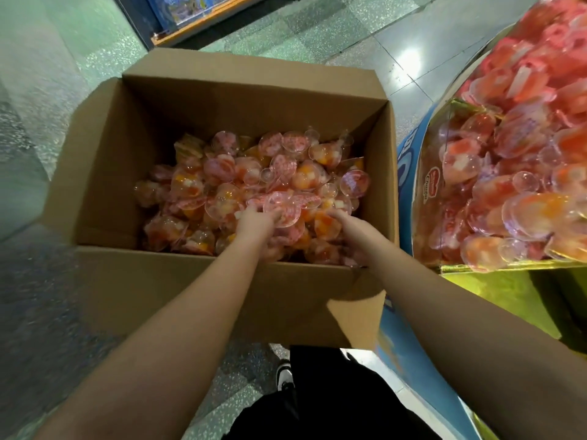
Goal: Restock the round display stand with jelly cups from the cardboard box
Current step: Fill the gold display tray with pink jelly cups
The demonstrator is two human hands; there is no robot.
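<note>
Both your arms reach down into the open cardboard box (104,173), which stands on the tiled floor (41,90) just left of the round display stand (409,173). Your left hand (255,222) sits on the heap of jelly cups (228,182) near the box's middle, its fingers curled into the pile; its grip closes around a few clear-lidded cups at its fingertips. Your right hand (347,231) is pushed in just beside it, toward the box's right wall, fingers sunk among the cups and blurred, so you cannot tell whether that grip holds anything. More cups lie loose all round both hands, filling the lower part of the box. The stand's top tray is already heaped with the same red and orange cups (508,173).
</note>
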